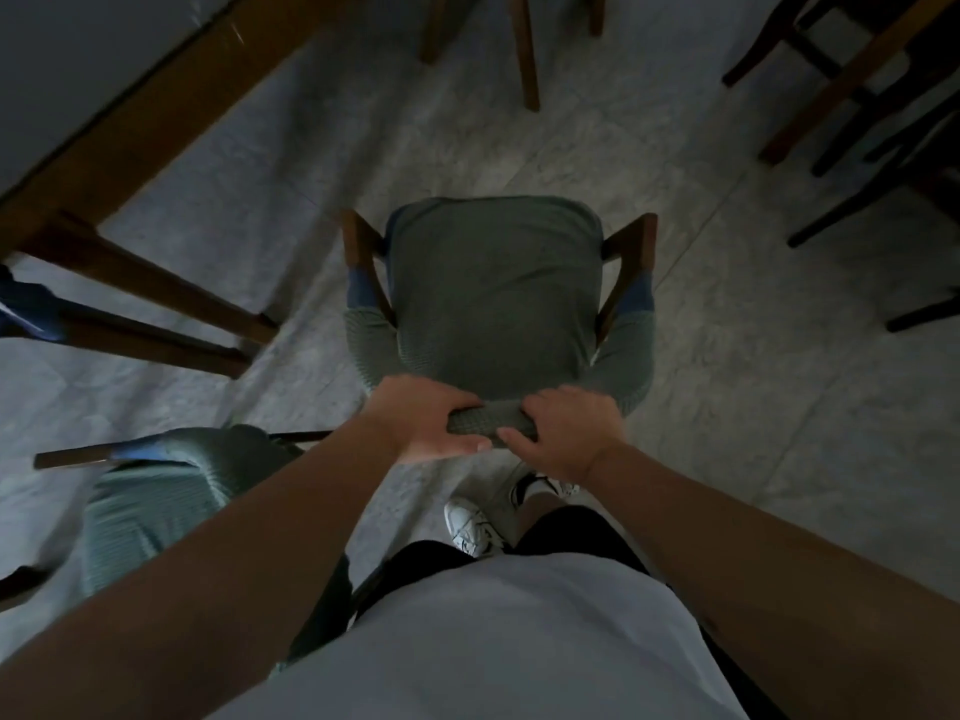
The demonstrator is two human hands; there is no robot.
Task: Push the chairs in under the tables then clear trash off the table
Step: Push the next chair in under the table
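Note:
A grey-green upholstered chair (491, 293) with wooden arms stands on the tiled floor right in front of me, seen from above. My left hand (426, 423) and my right hand (566, 431) both grip the top edge of its backrest, side by side, fingers curled over it. A wooden-edged table (150, 111) runs diagonally across the upper left, its legs reaching the floor to the left of the chair. The chair stands apart from that table, out on open floor.
A second grey-green chair (156, 491) sits close at my lower left. Wooden chair legs (524, 49) show at top centre. Dark chairs and another table edge (852, 80) fill the upper right. Pale marble floor (753, 366) lies open to the right.

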